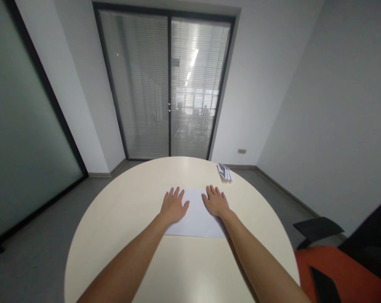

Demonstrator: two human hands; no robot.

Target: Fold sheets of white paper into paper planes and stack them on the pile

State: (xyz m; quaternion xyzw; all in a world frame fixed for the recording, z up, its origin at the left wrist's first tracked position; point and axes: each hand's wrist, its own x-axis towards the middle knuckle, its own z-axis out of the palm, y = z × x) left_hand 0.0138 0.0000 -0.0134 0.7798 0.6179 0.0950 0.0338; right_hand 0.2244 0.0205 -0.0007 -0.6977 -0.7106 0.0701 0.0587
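Observation:
A white sheet of paper (195, 223) lies flat on the round cream table (121, 219). My left hand (174, 205) rests palm down over the sheet's left side, its fingers spread and pointing away from me. Over the right side lies my right hand (216, 201), also palm down with fingers apart. Neither hand grips anything. Parts of the sheet's left and right edges are hidden under my hands and forearms.
Near the table's far right edge sits a folded paper piece (225, 172) with dark and white stripes. An orange chair (332, 269) with black armrests stands at the right. Beyond the table is a glass partition (146, 92) with blinds.

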